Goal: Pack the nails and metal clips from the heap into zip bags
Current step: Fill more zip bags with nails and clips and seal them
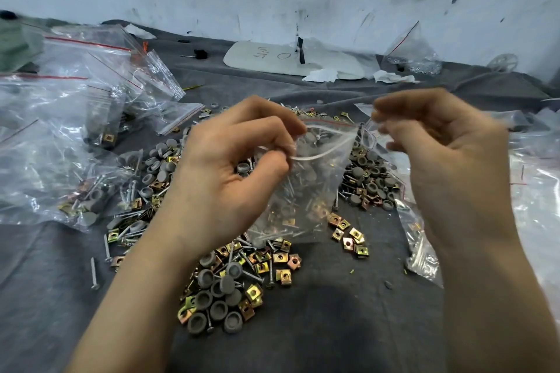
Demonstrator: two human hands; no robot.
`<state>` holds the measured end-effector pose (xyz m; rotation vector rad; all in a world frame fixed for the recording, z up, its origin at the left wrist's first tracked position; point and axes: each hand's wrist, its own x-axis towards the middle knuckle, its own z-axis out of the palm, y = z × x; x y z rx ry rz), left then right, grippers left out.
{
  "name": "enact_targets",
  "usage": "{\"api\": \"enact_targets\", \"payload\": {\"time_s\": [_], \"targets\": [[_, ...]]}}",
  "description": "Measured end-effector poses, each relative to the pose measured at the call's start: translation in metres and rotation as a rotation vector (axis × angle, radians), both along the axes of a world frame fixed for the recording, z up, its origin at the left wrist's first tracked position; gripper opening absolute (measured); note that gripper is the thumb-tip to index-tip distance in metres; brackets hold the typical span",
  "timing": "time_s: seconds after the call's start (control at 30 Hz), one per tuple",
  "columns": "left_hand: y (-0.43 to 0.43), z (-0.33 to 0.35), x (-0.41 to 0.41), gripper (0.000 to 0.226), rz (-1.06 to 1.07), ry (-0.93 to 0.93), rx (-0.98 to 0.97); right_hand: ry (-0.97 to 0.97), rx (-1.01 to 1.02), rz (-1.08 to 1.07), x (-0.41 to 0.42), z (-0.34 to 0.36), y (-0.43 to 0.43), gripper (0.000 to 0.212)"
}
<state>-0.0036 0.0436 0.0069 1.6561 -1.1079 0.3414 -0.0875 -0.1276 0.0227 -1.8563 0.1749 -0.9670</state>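
A clear zip bag [306, 191] is held upright just above a grey cloth [348, 327], its mouth pulled open between two bare hands: the left edge is pinched between thumb and curled fingers of the left hand [230, 179], the right edge by the curled, motion-blurred fingers of the right hand [448, 154]. Nails [274, 232] and metal clips [289, 222] are seen through the bag's lower part, and the heap [230, 278] of these, mixed with round grey caps [209, 297], is spread beneath and around it. Filled bags [60, 160] are piled at the left
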Motion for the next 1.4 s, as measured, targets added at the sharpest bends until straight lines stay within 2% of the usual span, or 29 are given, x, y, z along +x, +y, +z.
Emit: {"api": "enact_targets", "payload": {"time_s": [0.1,0.17,0.27,0.33,0.47,0.6,0.67,0.77,0.83,0.87,1.0,1.17,1.2,1.27,1.33,1.4], "targets": [[0.002,0.001,0.002,0.015,0.021,0.012,-0.023,0.446,-0.104,0.037,0.015,-0.022,-0.012,0.037],[0.004,0.001,0.003,0.015,0.041,0.008,-0.03,0.72,-0.221,0.133,0.025,-0.04,-0.01,0.031],[0.007,0.0,0.006,0.015,0.074,-0.008,-0.033,0.881,-0.364,0.174,0.036,-0.059,-0.002,0.016],[0.008,0.0,0.007,0.016,0.081,-0.008,-0.03,0.924,-0.421,0.147,0.04,-0.065,0.0,0.017],[0.01,0.0,0.009,0.016,0.081,-0.011,-0.019,0.951,-0.435,0.048,0.044,-0.069,0.002,0.018],[0.011,0.0,0.008,0.015,0.061,0.003,-0.005,0.855,-0.373,-0.01,0.044,-0.066,-0.001,0.003],[0.01,0.001,0.007,0.015,0.054,0.011,0.001,0.695,-0.216,-0.046,0.041,-0.058,-0.004,0.006],[0.006,0.002,0.003,0.014,0.001,0.04,-0.003,0.246,0.043,-0.017,0.026,-0.03,-0.003,0.016],[0.003,0.002,0.0,0.014,-0.029,0.015,0.027,0.016,0.048,0.065,0.012,-0.01,0.003,0.014],[0.001,0.002,-0.002,0.015,-0.038,0.004,0.04,-0.026,-0.006,0.098,0.007,-0.003,0.007,0.013],[-0.001,0.002,-0.004,0.021,-0.04,0.001,0.045,0.048,-0.183,0.155,0.0,0.004,0.014,0.013],[0.0,0.001,-0.002,0.016,-0.033,0.016,0.004,-0.033,0.013,-0.032,0.006,-0.009,-0.01,0.019],[0.0,0.001,-0.001,0.015,-0.029,0.018,-0.005,0.039,0.016,-0.076,0.011,-0.017,-0.016,0.02],[0.0,0.001,-0.001,0.014,-0.012,0.015,-0.015,0.332,-0.034,-0.109,0.024,-0.039,-0.023,0.02],[0.001,0.001,0.0,0.014,0.009,0.003,-0.013,0.615,-0.162,-0.134,0.036,-0.064,-0.022,0.015],[0.003,0.002,0.0,0.015,0.015,0.006,-0.011,0.745,-0.334,-0.169,0.045,-0.084,-0.02,0.015]]}}
